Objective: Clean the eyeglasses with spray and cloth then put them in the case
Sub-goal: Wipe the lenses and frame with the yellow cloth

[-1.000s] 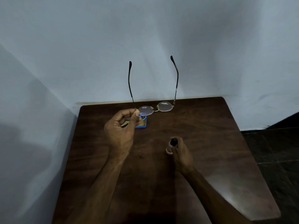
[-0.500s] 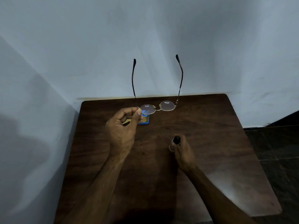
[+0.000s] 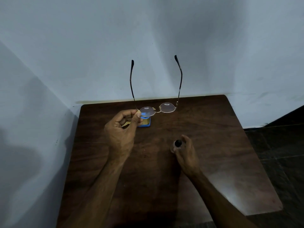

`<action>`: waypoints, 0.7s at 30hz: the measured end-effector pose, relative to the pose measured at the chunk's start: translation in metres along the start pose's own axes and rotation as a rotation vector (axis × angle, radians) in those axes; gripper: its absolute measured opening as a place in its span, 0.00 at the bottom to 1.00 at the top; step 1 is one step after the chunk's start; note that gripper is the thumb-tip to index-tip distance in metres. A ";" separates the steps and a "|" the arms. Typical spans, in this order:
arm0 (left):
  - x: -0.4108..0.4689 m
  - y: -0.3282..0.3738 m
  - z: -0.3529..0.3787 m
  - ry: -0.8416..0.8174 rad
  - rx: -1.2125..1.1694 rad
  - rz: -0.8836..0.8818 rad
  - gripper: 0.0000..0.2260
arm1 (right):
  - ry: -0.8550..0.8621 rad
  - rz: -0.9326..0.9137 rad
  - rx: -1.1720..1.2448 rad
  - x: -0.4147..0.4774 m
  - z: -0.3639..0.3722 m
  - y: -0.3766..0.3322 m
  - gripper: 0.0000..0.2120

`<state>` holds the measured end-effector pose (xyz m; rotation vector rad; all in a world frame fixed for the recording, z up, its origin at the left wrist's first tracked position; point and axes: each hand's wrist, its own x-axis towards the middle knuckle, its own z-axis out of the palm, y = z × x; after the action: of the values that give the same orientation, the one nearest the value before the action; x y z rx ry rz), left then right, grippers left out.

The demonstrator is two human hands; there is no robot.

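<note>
My left hand [image 3: 120, 132] pinches the round, thin-framed eyeglasses [image 3: 167, 107] at the left hinge and holds them above the table, lenses down and both dark arms pointing up. My right hand [image 3: 185, 152] is shut on a small clear spray bottle [image 3: 177, 144] with a black top, low over the middle of the table and apart from the glasses. Under the left lens a blue case [image 3: 145, 122] with a yellowish inside lies on the table, partly hidden by my left fingers. I see no cloth apart from that yellowish patch.
The dark brown wooden table [image 3: 213, 145] stands in a corner against pale walls at the back and left. Dark floor tiles [image 3: 279, 145] show to the right of its edge.
The glasses and my left hand have stayed almost still relative to the table. My right hand keeps the bottle in about the same spot. The view has shifted slightly.
</note>
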<state>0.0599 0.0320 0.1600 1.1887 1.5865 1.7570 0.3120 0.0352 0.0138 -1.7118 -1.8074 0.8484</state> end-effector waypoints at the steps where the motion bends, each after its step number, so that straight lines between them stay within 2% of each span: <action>1: 0.000 0.001 -0.001 0.002 0.003 0.001 0.07 | 0.030 -0.002 -0.002 -0.001 0.000 -0.001 0.35; 6: 0.003 0.001 -0.011 0.036 -0.031 0.008 0.08 | 0.241 -0.146 -0.021 -0.003 0.004 -0.024 0.38; 12: 0.007 0.003 -0.032 0.078 -0.042 0.007 0.08 | 0.275 -0.384 -0.036 0.009 0.022 -0.068 0.28; 17: 0.014 -0.005 -0.059 0.111 -0.035 -0.023 0.09 | 0.155 -0.395 -0.009 0.034 0.054 -0.100 0.18; 21: 0.013 -0.013 -0.074 0.148 -0.036 -0.041 0.05 | -0.025 -0.315 -0.090 0.061 0.081 -0.103 0.16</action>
<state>-0.0120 0.0061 0.1549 1.0233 1.6430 1.8761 0.1778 0.0873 0.0313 -1.4186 -2.0885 0.6666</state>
